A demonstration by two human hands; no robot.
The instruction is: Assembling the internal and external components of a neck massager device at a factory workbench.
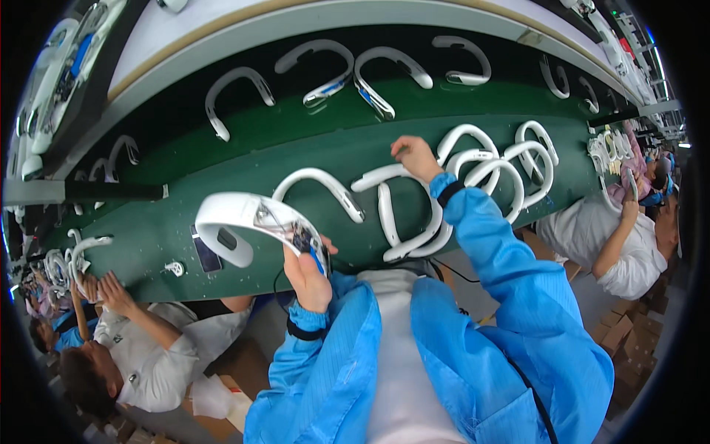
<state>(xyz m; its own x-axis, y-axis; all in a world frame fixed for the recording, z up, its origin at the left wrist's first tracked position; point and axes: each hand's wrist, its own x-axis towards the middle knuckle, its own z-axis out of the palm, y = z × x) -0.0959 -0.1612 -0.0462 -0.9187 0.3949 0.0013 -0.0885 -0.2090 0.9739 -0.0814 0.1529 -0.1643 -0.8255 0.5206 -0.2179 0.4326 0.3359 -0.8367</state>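
Note:
My left hand (309,277) grips a white U-shaped neck fan (240,209) by one end, holding it up over the near edge of the green bench. The casing is open at that end, where wires and a small board show. My right hand (416,157) hovers over the bench with its fingers curled together; whatever they hold, if anything, is too small to make out. Below it lie several more white neck fans (384,211), some overlapping to the right (510,166). Another single neck fan (314,175) rests between my hands.
A dark phone (206,250) and a small white part (174,268) lie on the green bench (170,207) at left. More neck fans (237,81) stand along the far strip, below a shelf edge (296,16). Co-workers sit left (148,355) and right (592,237).

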